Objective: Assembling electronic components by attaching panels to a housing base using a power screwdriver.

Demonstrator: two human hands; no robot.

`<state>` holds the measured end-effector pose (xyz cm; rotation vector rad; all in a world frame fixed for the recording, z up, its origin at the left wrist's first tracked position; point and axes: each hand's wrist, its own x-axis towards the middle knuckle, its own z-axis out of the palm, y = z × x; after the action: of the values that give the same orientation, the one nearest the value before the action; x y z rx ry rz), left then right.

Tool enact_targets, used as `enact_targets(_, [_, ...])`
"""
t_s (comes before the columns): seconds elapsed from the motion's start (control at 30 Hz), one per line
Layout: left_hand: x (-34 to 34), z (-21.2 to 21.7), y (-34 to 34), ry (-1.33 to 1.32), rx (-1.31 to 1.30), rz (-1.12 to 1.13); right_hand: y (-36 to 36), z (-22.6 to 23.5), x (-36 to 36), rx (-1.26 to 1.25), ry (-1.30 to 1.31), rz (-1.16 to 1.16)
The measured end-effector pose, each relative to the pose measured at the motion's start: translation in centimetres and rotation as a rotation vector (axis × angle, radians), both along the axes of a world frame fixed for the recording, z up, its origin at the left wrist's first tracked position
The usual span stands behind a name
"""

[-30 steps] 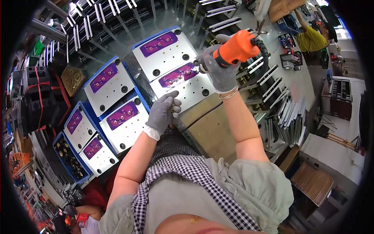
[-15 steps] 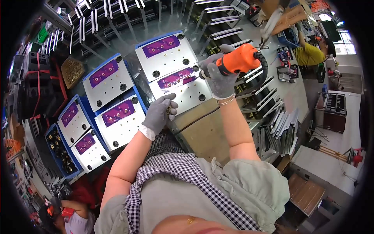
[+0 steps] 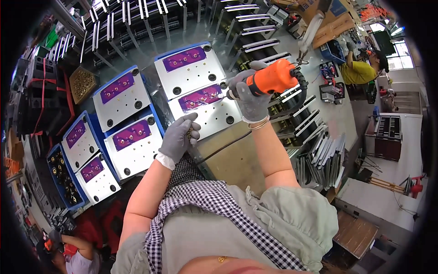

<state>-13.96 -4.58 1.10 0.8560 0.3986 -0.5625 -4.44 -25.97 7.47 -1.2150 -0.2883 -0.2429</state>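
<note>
My right hand (image 3: 252, 101), in a grey glove, grips an orange electric screwdriver (image 3: 276, 76). Its tip points left at the right end of a purple circuit board (image 3: 200, 98); whether it touches is hard to see. That board lies on a silver metal panel (image 3: 211, 119) with black round feet. Over the panel's near left edge is my left hand (image 3: 178, 137), also gloved, its fingers curled around small brass-coloured screws (image 3: 189, 134). Directly behind lies another such panel (image 3: 171, 82), in a blue tray.
More panels (image 3: 119, 112) with purple boards sit in blue trays to the left. A box of brass screws (image 3: 83, 86) and a blue bin of black round parts (image 3: 64, 176) stand farther left. Metal racks line the back; stacked metal strips (image 3: 321, 162) are at right. Two people work nearby.
The panels and both hands appear slightly farther left as the view shifts. My left fingers have curled a little more. The screwdriver stays by the board's right end.
</note>
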Motion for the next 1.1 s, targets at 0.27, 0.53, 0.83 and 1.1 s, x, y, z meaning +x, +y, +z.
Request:
enact_targets(0.27, [-0.6,0.4,-1.1,-0.018,0.167,0.106,0.8,-0.3,0.4,0.160,0.158,0.056])
enact_targets(0.53, [0.8,1.5,-0.4,-0.015,0.062,0.233,4.6,5.9,0.4,0.100,-0.058,0.182])
enact_targets(0.83, [2.5,0.8,1.1,-0.177,-0.078,0.299,9.1,8.6,-0.2,0.240,-0.103,0.435])
enact_targets(1.1, [1.6,1.5,1.7,-0.191,-0.062,0.376,10.5,8.3,-0.6,0.155,-0.147,0.431])
